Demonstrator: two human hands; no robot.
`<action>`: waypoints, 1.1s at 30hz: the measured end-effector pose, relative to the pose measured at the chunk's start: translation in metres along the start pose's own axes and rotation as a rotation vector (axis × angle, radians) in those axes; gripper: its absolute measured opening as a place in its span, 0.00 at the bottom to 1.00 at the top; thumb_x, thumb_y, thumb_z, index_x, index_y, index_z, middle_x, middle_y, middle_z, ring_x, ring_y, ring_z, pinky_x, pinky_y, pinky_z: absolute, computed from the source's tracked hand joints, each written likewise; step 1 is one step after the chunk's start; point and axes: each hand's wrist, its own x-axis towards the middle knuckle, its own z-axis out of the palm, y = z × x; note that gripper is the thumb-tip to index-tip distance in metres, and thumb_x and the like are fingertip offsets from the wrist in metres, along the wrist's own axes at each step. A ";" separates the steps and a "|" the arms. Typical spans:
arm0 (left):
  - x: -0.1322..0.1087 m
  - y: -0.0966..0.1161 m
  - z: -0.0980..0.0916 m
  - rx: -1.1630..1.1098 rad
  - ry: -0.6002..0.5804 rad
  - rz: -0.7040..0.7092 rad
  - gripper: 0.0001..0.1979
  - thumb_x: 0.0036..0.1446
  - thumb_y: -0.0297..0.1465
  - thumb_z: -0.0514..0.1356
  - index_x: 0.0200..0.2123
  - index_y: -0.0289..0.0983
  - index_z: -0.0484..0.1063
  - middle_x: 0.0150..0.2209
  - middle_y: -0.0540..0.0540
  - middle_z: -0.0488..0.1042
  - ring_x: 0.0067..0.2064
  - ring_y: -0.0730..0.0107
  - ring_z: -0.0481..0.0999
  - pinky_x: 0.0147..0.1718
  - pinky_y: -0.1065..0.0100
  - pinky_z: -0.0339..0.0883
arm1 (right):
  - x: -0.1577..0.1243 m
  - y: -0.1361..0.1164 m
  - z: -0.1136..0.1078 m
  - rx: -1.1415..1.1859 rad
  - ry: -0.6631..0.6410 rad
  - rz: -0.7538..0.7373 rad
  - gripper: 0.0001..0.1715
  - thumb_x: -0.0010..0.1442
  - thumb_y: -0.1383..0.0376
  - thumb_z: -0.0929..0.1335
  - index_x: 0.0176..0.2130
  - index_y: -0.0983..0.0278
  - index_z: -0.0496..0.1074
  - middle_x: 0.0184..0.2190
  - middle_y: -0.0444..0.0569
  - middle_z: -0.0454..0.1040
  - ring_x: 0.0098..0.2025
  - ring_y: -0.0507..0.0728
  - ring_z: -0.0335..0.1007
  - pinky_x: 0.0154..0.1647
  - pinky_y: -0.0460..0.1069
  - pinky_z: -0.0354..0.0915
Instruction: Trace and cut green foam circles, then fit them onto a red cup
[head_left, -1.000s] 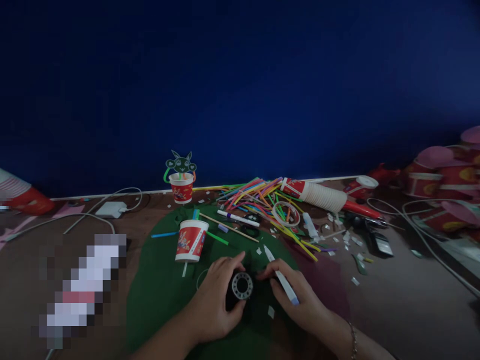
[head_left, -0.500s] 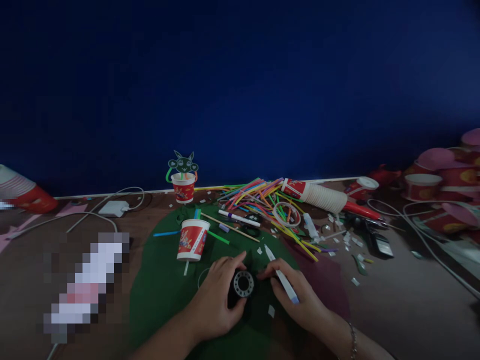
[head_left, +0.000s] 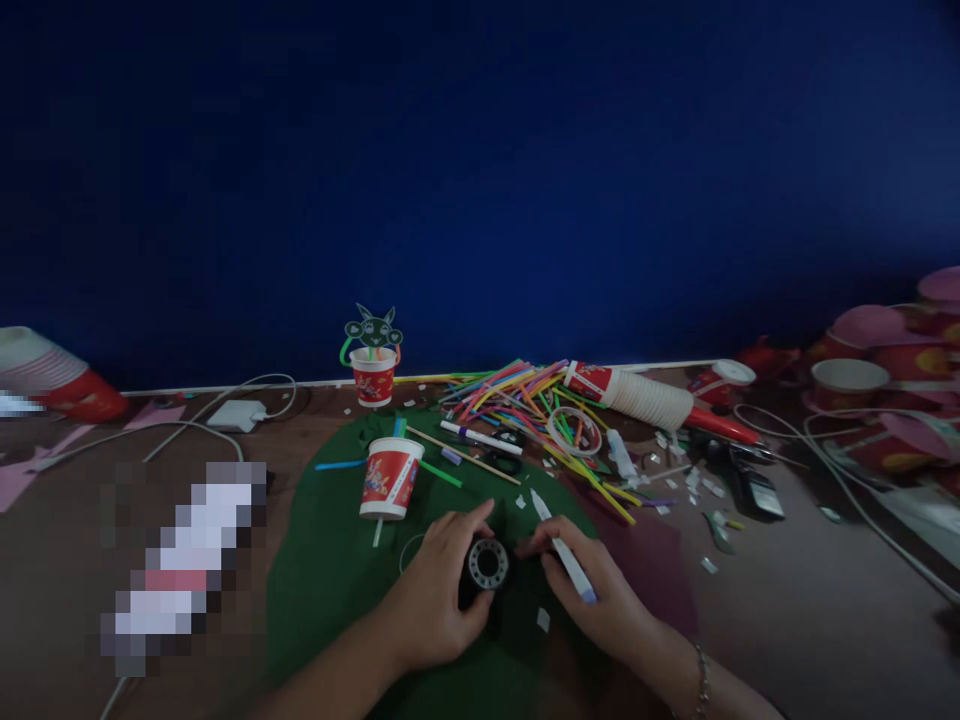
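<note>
My left hand [head_left: 435, 595] is curled around a black tape roll [head_left: 487, 565] with a pale studded ring on top, pressing it onto a round green felt sheet [head_left: 322, 590]. Opposite it, my right hand [head_left: 592, 590] touches the roll's right side with its fingertips and grips a white pen with a purple end [head_left: 564, 548], its tip pointing up and away. An upside-down red paper cup [head_left: 390, 478] stands on the felt just beyond my left hand.
Several coloured straws [head_left: 517, 395] lie heaped at the back, by a fallen stack of cups [head_left: 637, 392] and a clear tape ring [head_left: 574, 430]. A decorated cup [head_left: 373, 372] stands by the wall. Paper scraps, cables [head_left: 832, 450] and more cups [head_left: 847, 380] crowd the right.
Both hands stay on the tape roll with barely any movement. The whole scene has drifted slightly right and down in view as my head shifted.
</note>
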 end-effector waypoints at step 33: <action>0.001 -0.018 0.011 -0.012 0.066 0.076 0.40 0.45 0.27 0.59 0.60 0.40 0.46 0.46 0.43 0.67 0.48 0.60 0.65 0.51 0.57 0.57 | 0.011 -0.021 0.027 -0.258 -0.019 -0.050 0.08 0.60 0.65 0.61 0.32 0.63 0.68 0.28 0.45 0.71 0.32 0.54 0.65 0.33 0.47 0.58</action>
